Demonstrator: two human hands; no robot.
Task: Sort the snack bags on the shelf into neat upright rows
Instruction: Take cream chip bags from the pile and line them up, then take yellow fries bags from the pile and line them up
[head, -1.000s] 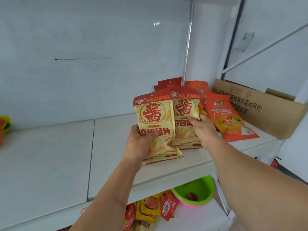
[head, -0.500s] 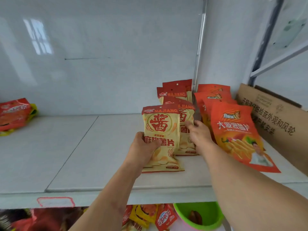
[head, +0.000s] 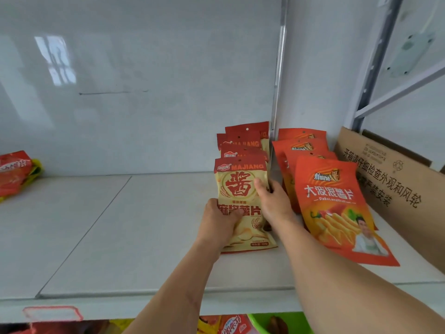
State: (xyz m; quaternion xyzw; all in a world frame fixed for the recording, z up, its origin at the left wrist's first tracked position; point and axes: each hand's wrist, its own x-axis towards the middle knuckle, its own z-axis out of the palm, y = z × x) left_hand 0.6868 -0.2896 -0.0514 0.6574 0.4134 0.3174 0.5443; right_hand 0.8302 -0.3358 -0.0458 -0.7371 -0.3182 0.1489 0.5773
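A yellow Majiang chip bag [head: 238, 186] with a red top stands upright at the front of a row of like bags [head: 243, 141] on the white shelf [head: 120, 232]. My left hand [head: 218, 221] grips its lower left side, thumb across the front. On the bag's right edge my right hand [head: 273, 201] holds it, thumb on the front and fingers behind. Just to the right stands a row of orange chip bags [head: 330, 203], the front one leaning back.
A brown cardboard box [head: 395, 186] sits at the shelf's right end. Red and yellow bags [head: 16, 172] lie at the far left. Below the shelf edge are more snack packs [head: 231, 325] and a green bowl [head: 265, 321].
My left hand has carried the yellow bag right and back against the row's front bag, and it now stands on the shelf. My right hand shifted onto its right edge.
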